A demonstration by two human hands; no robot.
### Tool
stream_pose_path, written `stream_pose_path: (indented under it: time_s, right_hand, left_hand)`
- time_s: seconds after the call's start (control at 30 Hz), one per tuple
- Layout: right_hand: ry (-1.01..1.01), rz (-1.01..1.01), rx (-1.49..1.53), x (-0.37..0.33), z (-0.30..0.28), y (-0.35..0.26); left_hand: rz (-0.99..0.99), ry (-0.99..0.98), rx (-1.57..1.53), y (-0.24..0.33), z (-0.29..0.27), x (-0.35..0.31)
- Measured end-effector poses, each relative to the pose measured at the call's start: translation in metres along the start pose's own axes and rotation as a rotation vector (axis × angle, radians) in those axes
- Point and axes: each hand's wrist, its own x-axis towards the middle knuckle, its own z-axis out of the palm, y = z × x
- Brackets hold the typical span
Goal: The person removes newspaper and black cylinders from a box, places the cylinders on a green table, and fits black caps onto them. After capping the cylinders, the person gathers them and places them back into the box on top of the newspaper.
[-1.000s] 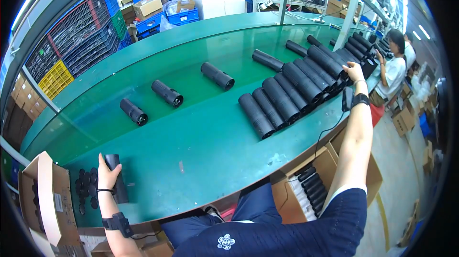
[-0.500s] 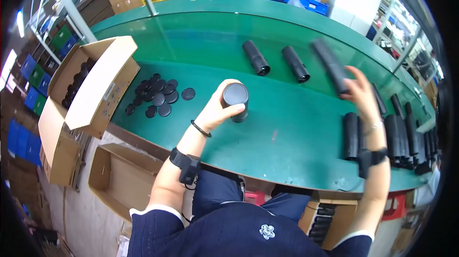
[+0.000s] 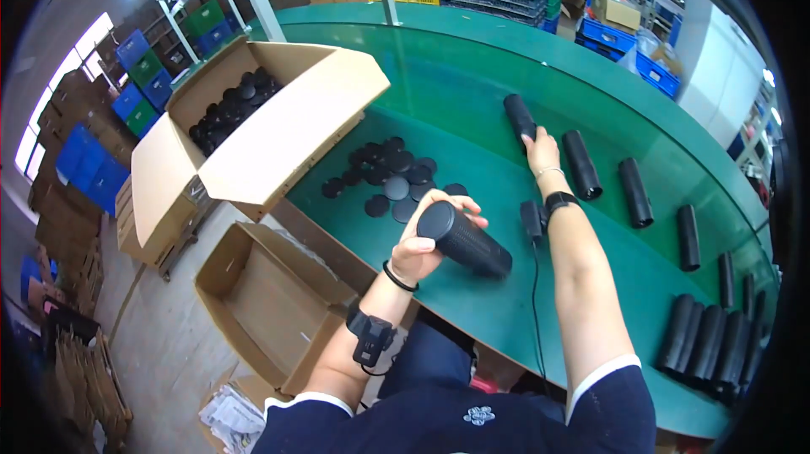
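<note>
Thumb and fingers of my left hand (image 3: 413,256) wrap around a black cylinder (image 3: 471,243), clamped near its upper end, where a flat round face shows. It leans at a slant over the green table (image 3: 498,310); I cannot tell whether its lower end touches the surface. With my right hand (image 3: 542,154) I reach farther out, fingertips on the near end of a second black cylinder (image 3: 518,116) that lies on the glossy green strip (image 3: 456,83); I cannot tell how firmly they close on it. To the right of that hand, three more cylinders (image 3: 635,192) lie spaced apart, and a packed group of cylinders (image 3: 707,343) lies farther right. Just beyond my left hand, loose black discs (image 3: 396,188) are scattered on the table, some overlapping. To their left stands an open carton (image 3: 295,127) with more discs (image 3: 240,104) inside. A brown box (image 3: 261,302) sits open below the table's edge.
</note>
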Motion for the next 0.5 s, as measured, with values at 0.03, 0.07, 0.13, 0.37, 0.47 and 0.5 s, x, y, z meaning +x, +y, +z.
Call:
stream_pose_path:
  time_s: [0.03,0.07,0.13,0.37,0.47,0.5]
  right_hand:
    - [-0.017,0.012,-0.126,-0.001,0.002,-0.001]
    - [0.021,-0.101,-0.296,-0.012,-0.004,-0.015]
    - [0.177,-0.322,-0.109,-0.029,-0.037,-0.034]
    - [-0.834,-0.523,0.736,-0.19,-0.175,-0.074]
    - [-0.708,-0.099,1.017,-0.22,-0.221,-0.049]
    - [-0.629,0.001,0.931,-0.219,-0.256,-0.052]
  left_hand:
    - [-0.015,0.003,-0.052,0.002,-0.005,-0.002]
    - [-0.028,0.013,-0.102,0.006,-0.011,-0.003]
    - [-0.007,-0.019,-0.187,0.002,-0.016,0.005]
    - [0.021,0.039,-0.263,-0.036,-0.011,0.027]
    - [-0.121,0.118,-0.149,-0.054,0.03,0.031]
    - [-0.106,0.054,-0.033,-0.055,0.02,0.028]
